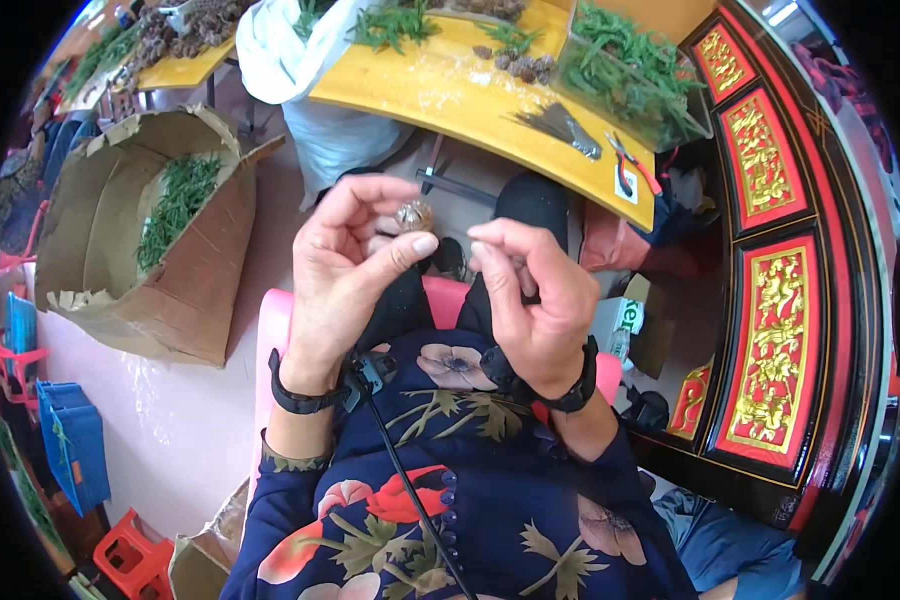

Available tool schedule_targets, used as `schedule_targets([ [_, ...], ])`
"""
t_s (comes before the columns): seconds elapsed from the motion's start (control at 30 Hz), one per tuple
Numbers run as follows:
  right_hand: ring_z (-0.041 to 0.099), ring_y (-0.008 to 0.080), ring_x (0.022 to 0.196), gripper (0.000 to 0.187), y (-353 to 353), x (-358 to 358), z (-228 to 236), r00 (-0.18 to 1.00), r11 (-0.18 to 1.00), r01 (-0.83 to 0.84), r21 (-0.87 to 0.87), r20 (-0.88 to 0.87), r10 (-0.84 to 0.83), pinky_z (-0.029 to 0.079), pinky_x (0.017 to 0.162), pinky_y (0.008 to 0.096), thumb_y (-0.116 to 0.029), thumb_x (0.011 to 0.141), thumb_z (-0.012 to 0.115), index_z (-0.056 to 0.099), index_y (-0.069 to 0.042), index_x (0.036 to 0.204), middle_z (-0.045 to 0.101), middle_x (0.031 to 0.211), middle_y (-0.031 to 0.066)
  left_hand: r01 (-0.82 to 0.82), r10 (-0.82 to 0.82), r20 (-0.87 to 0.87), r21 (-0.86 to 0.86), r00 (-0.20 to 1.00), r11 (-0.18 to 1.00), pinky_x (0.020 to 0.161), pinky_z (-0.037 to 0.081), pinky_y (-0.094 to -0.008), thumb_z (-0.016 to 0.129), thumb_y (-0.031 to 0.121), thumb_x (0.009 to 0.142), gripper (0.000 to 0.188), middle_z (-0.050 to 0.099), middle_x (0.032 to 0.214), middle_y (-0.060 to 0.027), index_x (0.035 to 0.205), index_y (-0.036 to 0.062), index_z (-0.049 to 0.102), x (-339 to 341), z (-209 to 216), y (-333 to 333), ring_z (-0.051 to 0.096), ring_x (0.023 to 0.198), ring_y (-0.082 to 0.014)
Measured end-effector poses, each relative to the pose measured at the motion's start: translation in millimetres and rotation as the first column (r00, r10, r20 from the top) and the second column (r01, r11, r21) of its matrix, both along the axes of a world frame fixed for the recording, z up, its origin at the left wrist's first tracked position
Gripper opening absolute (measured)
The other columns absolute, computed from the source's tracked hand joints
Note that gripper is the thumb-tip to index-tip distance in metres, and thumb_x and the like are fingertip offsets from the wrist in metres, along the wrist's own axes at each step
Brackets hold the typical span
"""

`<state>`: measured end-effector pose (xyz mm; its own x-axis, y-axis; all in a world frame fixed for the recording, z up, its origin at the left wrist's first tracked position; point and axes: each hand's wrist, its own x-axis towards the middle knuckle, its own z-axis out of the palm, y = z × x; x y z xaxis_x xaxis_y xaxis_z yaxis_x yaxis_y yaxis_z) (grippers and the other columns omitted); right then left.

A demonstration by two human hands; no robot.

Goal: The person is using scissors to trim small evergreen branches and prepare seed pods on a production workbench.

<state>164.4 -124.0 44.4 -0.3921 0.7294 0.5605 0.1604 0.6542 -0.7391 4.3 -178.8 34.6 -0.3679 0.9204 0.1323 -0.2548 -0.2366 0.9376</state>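
Observation:
My left hand holds a small round brown pine cone between thumb and fingers, above my lap. Just to its right, my right hand is closed, with thumb and index finger nearly together. Whether a thin wire or anything else is in that pinch is too fine to tell. The two hands are apart, with a short gap between the fingertips. On the yellow table beyond lie several similar small pine cones, a bundle of thin dark wires and red-handled pliers.
A clear bin of green sprigs stands at the table's right end. A white sack is at its left. To the left sits a big cardboard box with green sprigs inside. A carved red and gold panel stands on the right.

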Motion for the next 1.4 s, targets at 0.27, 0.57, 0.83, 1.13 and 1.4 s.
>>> schedule_targets([
  [0.27, 0.048, 0.0057, 0.051, 0.014, 3, -2, -3, 0.999, 0.994, -0.037, 0.103, 0.005, 0.037, 0.036, 0.046, 0.021, 0.006, 0.08, 0.066, 0.065, -0.002, 0.092, 0.059, 0.069, 0.0024, 0.049, -0.048, 0.005, -0.033, 0.999, 0.998, 0.075, 0.049, -0.0194, 0.071, -0.006, 0.076, 0.033, 0.063, 0.095, -0.0042, 0.107, -0.001, 0.058, 1, 1, -3, 0.059, 0.083, -0.0067],
  [0.57, 0.05, 0.0122, 0.049, 0.016, 13, -6, -12, 0.999, 0.98, -0.019, 0.199, 0.031, 0.013, 0.037, 0.046, 0.0234, 0.006, 0.077, 0.067, 0.065, -0.003, 0.09, 0.059, 0.067, 0.0055, 0.034, -0.033, 0.014, -0.074, 0.999, 0.997, 0.069, 0.05, -0.0208, 0.071, 0.0, 0.077, 0.032, 0.066, 0.096, -0.0077, 0.107, 0.0024, 0.059, -2, -11, 5, 0.063, 0.084, -0.0101],
  [0.83, 0.053, 0.0134, 0.051, 0.015, 17, -9, -26, 1.0, 0.982, 0.022, 0.186, 0.006, -0.023, 0.04, 0.047, 0.0248, 0.006, 0.077, 0.067, 0.064, -0.002, 0.089, 0.061, 0.07, 0.0068, 0.004, -0.002, 0.021, -0.129, 1.0, 0.992, 0.066, 0.047, -0.018, 0.07, -0.003, 0.078, 0.03, 0.063, 0.089, -0.0023, 0.106, 0.0003, 0.059, 4, -13, 6, 0.058, 0.079, -0.0053],
  [1.13, 0.063, 0.0216, 0.061, 0.014, 10, -11, -34, 0.999, 0.991, 0.036, 0.129, -0.028, -0.033, 0.048, 0.053, 0.0295, 0.001, 0.077, 0.068, 0.061, -0.004, 0.088, 0.064, 0.072, 0.0085, 0.076, -0.069, 0.099, -0.066, 0.993, 0.995, 0.071, 0.048, -0.0191, 0.065, -0.004, 0.082, 0.031, 0.063, 0.091, -0.003, 0.112, -0.0006, 0.058, 12, -16, 5, 0.059, 0.082, -0.0072],
  [1.4, 0.065, 0.0222, 0.062, 0.013, 17, -5, -40, 0.997, 0.987, 0.028, 0.156, -0.074, -0.016, 0.049, 0.054, 0.029, 0.002, 0.077, 0.068, 0.06, -0.003, 0.087, 0.065, 0.072, 0.0092, 0.198, -0.185, 0.138, -0.093, 0.973, 0.976, 0.075, 0.05, -0.0213, 0.06, -0.001, 0.087, 0.028, 0.064, 0.104, -0.008, 0.115, -0.0017, 0.057, 9, -22, 5, 0.061, 0.09, -0.0107],
])
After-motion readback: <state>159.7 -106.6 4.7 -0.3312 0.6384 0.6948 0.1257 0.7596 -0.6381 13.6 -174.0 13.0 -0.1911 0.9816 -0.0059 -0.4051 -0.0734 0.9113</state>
